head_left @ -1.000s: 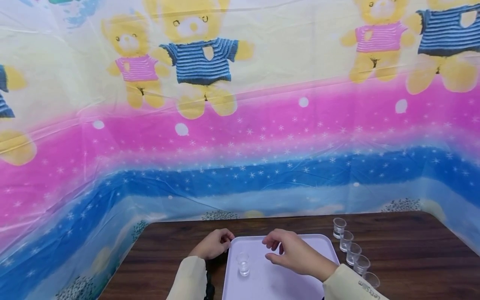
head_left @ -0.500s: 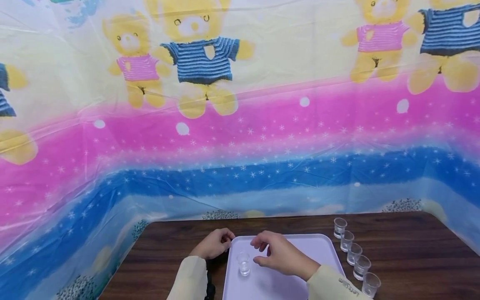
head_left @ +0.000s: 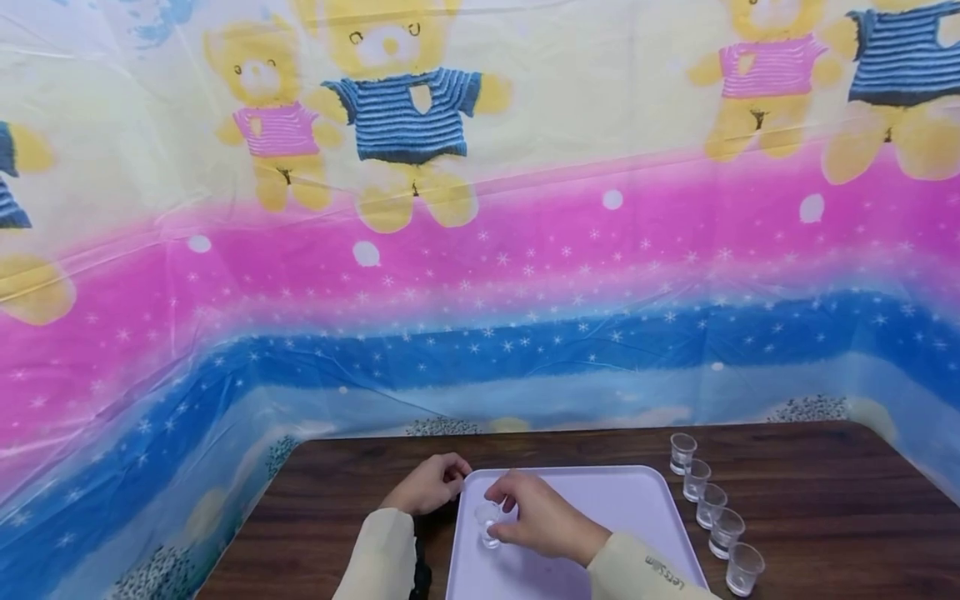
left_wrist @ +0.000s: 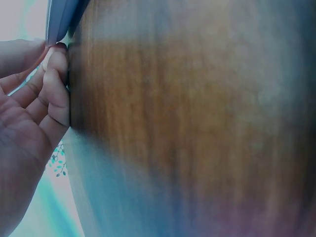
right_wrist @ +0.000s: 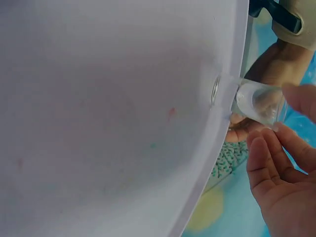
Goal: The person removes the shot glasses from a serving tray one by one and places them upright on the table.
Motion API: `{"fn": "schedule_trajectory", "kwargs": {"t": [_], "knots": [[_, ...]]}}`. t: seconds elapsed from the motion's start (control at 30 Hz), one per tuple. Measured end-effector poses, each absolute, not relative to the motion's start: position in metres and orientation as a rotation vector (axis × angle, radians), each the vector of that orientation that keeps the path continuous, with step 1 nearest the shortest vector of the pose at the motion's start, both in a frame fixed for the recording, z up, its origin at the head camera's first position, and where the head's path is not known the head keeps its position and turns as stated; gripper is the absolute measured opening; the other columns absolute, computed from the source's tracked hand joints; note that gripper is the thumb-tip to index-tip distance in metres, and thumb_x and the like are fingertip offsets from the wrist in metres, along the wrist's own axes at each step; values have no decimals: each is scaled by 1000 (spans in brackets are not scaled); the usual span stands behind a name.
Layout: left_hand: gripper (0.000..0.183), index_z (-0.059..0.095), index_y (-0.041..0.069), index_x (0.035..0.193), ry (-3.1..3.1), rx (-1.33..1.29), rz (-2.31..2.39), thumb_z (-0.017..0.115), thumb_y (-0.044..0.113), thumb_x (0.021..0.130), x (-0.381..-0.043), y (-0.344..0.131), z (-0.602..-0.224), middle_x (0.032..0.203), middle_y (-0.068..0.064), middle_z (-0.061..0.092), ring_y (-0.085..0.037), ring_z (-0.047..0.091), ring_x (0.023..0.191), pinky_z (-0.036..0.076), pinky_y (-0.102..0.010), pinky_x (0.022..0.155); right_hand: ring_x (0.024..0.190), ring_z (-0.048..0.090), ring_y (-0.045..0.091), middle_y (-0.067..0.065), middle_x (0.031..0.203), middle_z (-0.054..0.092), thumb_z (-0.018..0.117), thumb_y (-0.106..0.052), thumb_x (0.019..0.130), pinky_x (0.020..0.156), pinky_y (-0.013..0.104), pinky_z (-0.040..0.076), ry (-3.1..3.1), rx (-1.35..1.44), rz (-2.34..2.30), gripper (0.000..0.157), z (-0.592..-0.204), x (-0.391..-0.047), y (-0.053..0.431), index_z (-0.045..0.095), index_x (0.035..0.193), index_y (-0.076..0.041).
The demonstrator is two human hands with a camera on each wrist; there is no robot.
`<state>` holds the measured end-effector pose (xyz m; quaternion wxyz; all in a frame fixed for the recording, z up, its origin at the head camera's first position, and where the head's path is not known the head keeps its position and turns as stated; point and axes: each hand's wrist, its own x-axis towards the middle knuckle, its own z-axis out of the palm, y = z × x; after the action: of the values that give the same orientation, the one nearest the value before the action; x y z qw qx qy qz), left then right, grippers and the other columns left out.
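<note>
On the far left part of a pale lilac tray [head_left: 600,500] stands a small clear cup [head_left: 487,515], with what looks like clear liquid low in it. My right hand [head_left: 546,518] has its thumb and fingertips on either side of this cup; the right wrist view shows them at the rim of the cup [right_wrist: 256,102]. My left hand [head_left: 429,486] is at the tray's far left corner. Its thumb and curled fingers pinch the edge of the tray [left_wrist: 58,22] in the left wrist view.
Several similar clear cups [head_left: 712,506] stand in a row on the dark wooden table [head_left: 832,500], right of the tray. A cloth printed with bears [head_left: 408,117] hangs behind the table and along its sides.
My right hand has moved left over the tray to the small cup, and its fingers have come around it. The left hand has stayed at the tray corner.
</note>
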<state>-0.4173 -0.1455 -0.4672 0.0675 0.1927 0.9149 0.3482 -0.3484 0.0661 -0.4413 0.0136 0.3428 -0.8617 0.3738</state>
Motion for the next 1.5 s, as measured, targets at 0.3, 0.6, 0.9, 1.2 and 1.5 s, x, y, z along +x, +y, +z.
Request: {"fn": "schedule_trajectory", "kwargs": {"t": [0.3, 0.6, 0.9, 1.2, 1.5], "knots": [[12, 54, 12, 96, 2754, 582, 1045, 52, 10, 84, -417, -144, -468, 75, -1, 52, -16, 51, 63, 42, -30, 58, 70, 51, 6, -6, 79, 53, 71, -24, 68, 62, 19, 42, -2671, 994, 1096, 25, -442, -344, 68, 60, 85, -10], [14, 53, 10, 98, 2738, 612, 1050, 51, 9, 85, -415, -144, -466, 76, -3, 52, -16, 50, 63, 41, -31, 57, 67, 50, 4, -9, 76, 51, 71, -29, 68, 58, 19, 42, -2667, 987, 1075, 25, -436, -332, 95, 59, 84, -15], [14, 53, 9, 99, 2700, 614, 1055, 51, 9, 85, -417, -148, -466, 77, -3, 52, -16, 50, 64, 41, -31, 57, 66, 50, 4, -8, 76, 52, 70, -30, 68, 55, 19, 42, -2679, 943, 1055, 25, -432, -316, 129, 59, 85, -17], [14, 53, 9, 99, 2705, 635, 1049, 50, 9, 85, -417, -148, -465, 78, -3, 52, -16, 50, 64, 41, -31, 57, 65, 48, 3, -12, 76, 50, 68, -34, 70, 55, 20, 43, -2621, 917, 1054, 26, -429, -286, 178, 58, 89, -19], [13, 53, 8, 98, 2728, 629, 1048, 51, 9, 85, -417, -147, -464, 77, -3, 52, -16, 50, 64, 41, -31, 57, 65, 45, 5, -7, 77, 48, 65, -40, 71, 55, 21, 42, -2844, 673, 1124, 33, -426, -262, 223, 56, 94, -19]]}}
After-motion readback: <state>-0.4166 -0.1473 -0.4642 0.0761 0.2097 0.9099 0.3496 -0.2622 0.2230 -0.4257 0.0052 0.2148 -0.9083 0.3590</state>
